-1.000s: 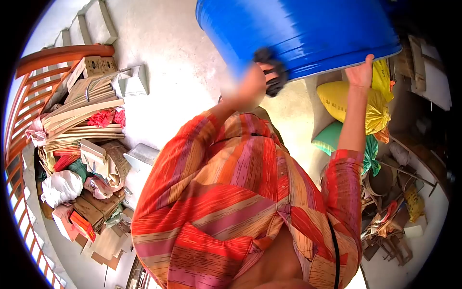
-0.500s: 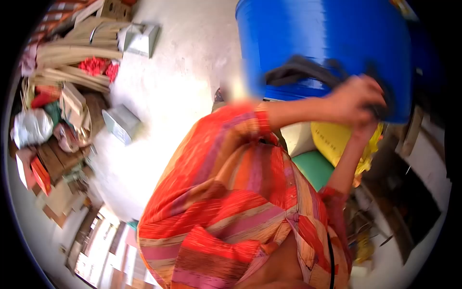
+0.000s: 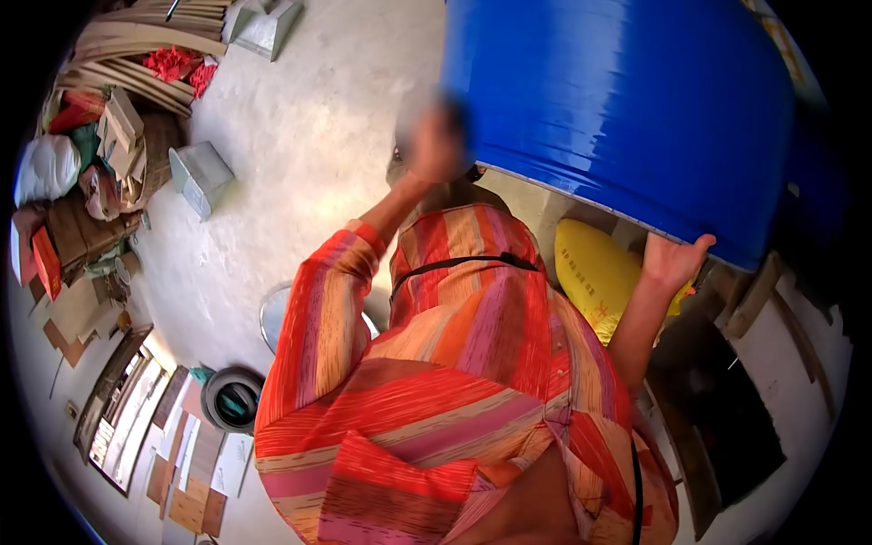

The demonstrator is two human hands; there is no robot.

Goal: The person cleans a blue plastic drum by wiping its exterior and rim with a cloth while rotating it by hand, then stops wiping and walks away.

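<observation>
A large blue barrel (image 3: 618, 100) fills the upper right, tilted, with its pale-edged rim towards me. My right hand (image 3: 672, 262) grips that rim near its right end, thumb showing and fingers partly hidden behind the barrel. Left of the barrel, my left hand (image 3: 436, 145) is closed and smeared by motion around something dark that I cannot make out. Whether it touches the barrel's side is unclear. A yellow sack (image 3: 595, 277) lies below the rim, beside my right forearm.
Wood strips (image 3: 136, 41), red netting (image 3: 173, 64) and bags lie heaped at the left. Two metal scoop-like containers (image 3: 202, 177) stand on the floor (image 3: 300, 118). A black tyre (image 3: 232, 400) is at lower left, boards (image 3: 195, 504) below it. Dark planks (image 3: 686, 463) stand at lower right.
My left hand has swung across the barrel to the right, then back to its left side with the dark thing. My right hand stays at the rim. The view has turned.
</observation>
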